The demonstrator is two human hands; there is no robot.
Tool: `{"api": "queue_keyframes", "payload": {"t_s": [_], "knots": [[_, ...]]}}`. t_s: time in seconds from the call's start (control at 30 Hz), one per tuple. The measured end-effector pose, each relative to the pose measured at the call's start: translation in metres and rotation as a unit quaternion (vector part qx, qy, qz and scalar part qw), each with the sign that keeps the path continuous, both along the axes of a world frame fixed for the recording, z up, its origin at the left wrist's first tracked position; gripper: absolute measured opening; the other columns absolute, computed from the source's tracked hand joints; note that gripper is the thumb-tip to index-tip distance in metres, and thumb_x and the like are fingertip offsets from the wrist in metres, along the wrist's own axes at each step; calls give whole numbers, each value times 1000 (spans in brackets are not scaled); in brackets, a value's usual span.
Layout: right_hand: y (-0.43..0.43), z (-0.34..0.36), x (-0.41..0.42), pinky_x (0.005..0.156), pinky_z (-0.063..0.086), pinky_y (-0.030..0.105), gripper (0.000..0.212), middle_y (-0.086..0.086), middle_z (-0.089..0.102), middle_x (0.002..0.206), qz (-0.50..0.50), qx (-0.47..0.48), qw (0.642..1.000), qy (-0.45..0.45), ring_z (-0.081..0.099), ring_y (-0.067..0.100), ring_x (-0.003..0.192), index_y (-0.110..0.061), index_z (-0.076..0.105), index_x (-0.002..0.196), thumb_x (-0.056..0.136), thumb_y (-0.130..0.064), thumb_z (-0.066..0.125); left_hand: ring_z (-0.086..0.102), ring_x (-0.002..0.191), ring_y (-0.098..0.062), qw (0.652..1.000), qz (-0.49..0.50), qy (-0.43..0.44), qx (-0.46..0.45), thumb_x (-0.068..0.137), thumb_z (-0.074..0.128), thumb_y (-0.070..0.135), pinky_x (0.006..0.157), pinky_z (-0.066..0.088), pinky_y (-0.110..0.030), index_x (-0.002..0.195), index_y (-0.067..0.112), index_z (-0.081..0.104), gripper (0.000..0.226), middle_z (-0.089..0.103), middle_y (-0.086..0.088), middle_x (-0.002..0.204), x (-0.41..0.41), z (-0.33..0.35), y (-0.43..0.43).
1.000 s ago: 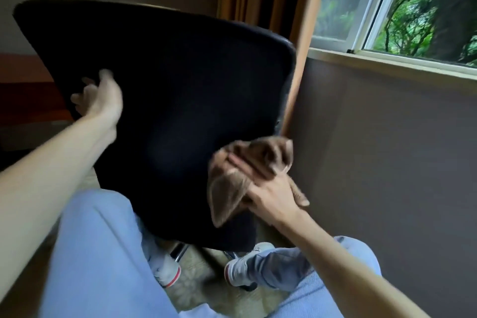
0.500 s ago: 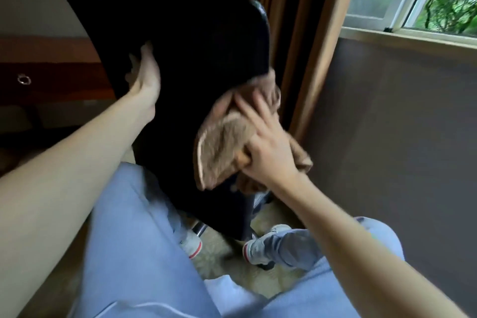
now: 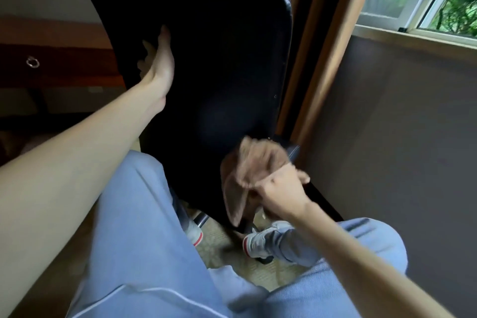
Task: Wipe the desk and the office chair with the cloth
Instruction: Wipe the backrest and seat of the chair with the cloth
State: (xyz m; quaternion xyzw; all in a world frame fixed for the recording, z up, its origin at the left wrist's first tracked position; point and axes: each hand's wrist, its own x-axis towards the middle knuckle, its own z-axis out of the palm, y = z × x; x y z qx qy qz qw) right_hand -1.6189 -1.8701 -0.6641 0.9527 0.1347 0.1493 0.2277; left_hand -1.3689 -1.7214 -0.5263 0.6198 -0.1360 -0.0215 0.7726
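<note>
The black office chair (image 3: 219,59) fills the upper middle of the head view, its backrest turned toward me. My left hand (image 3: 158,64) grips the backrest's left edge, thumb on the back face and fingers wrapped round behind. My right hand (image 3: 281,188) holds the crumpled brown cloth (image 3: 247,175) against the lower right part of the backrest; hand and cloth are blurred. The wooden desk (image 3: 59,57) stands behind the chair at the left, with a metal ring pull on its drawer.
My legs in light blue trousers (image 3: 144,240) and grey-white sneakers (image 3: 260,240) are below the chair, close to its base. A grey wall (image 3: 400,150) and a window (image 3: 426,0) are at the right, brown curtains (image 3: 309,33) just behind the chair.
My right hand has swept the cloth down the backrest from its upper right edge to the lower right part. The left hand keeps its hold on the left edge.
</note>
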Motion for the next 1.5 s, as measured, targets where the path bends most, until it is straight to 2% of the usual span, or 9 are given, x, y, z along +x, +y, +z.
{"api": "queue_keyframes", "payload": {"t_s": [0.17,0.3,0.5,0.73,0.87,1.0,1.2,1.37,1.5], "knots": [[10,107,6,103,50,56,43,26,64,133,-41,68,968,-239,60,42,126,-2,72,117,80,-21,59,19,155,-26,999,22,-38,16,92,35,77,102,22,-32,162,38,17,83,15,-3,170,-5,-25,4],[23,85,21,118,20,46,40,21,36,161,-46,54,972,-223,35,38,150,-3,73,112,77,-13,56,26,153,-30,999,45,8,16,87,38,79,105,28,-34,162,33,22,89,23,-7,168,-3,-51,3],[33,-48,44,80,62,39,47,25,71,120,-146,1,988,-47,74,36,104,-7,79,113,68,-19,80,33,149,-33,990,66,55,111,90,40,81,118,31,-41,160,37,29,83,27,-9,165,13,-89,4],[19,-128,38,104,51,31,54,11,71,128,-260,49,949,169,65,21,125,-10,75,122,79,-42,82,24,153,-30,984,28,41,173,92,43,78,121,24,-42,162,44,12,84,20,-6,168,19,-111,9],[7,-125,29,107,46,33,44,21,66,134,-250,206,892,315,63,26,125,-11,65,132,109,-35,37,14,154,-35,968,44,54,241,96,35,77,121,19,-48,161,45,-7,83,12,-15,167,4,-106,-9],[0,-110,19,46,45,25,30,10,75,70,-207,348,865,295,65,24,52,-14,63,91,101,-33,42,7,155,-33,964,34,62,255,98,32,74,122,13,-51,160,44,-14,83,5,-14,169,-3,-101,-15],[-18,-147,8,102,47,31,51,12,69,129,-176,209,941,197,64,25,123,-8,73,121,112,-23,26,8,156,-35,954,31,59,292,98,30,74,124,10,-51,160,40,-15,84,6,-17,170,9,-98,-11],[-35,-100,3,68,57,31,15,3,74,85,-21,48,974,220,73,24,83,-21,79,94,83,-25,69,22,154,-33,964,20,31,264,103,33,66,126,19,-44,162,28,-13,84,14,-15,170,42,-105,-4],[-44,-53,-8,87,55,44,36,11,77,104,54,13,995,84,72,32,97,-17,78,114,89,-17,51,39,147,-26,982,17,58,180,104,39,60,120,34,-36,165,28,4,77,33,-4,165,56,-105,0]]}}
